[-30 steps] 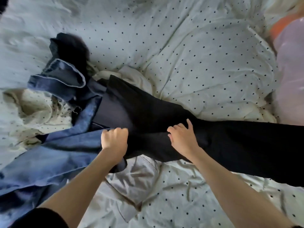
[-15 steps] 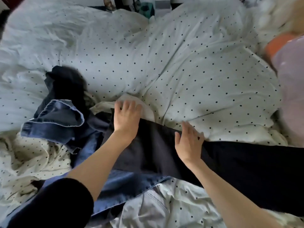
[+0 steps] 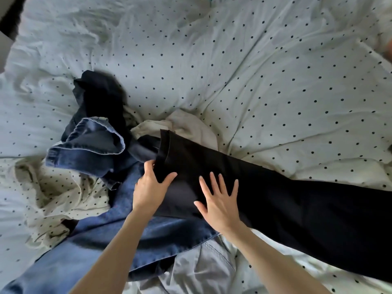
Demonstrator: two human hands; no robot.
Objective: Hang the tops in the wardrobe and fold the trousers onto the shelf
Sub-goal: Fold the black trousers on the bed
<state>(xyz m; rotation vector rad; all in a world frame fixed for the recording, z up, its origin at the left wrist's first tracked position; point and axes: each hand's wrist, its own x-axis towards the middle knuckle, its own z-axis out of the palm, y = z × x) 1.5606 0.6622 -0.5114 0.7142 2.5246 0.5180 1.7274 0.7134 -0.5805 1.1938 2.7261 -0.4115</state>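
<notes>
Smooth black trousers (image 3: 275, 187) lie across rumpled denim jeans (image 3: 118, 230). Left hand (image 3: 150, 187) pinches their left edge; right hand (image 3: 220, 202) presses flat, fingers spread.

trousers (image 3: 275, 187) on duvet (image 3: 254, 71) | jeans (image 3: 127, 219) left, partly beneath them

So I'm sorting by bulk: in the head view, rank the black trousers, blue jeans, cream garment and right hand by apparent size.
1. Black trousers and blue jeans: similar, both cropped, unranked.
2. Cream garment, mostly covered.
3. Right hand, nearer the camera, so unsure.
</notes>
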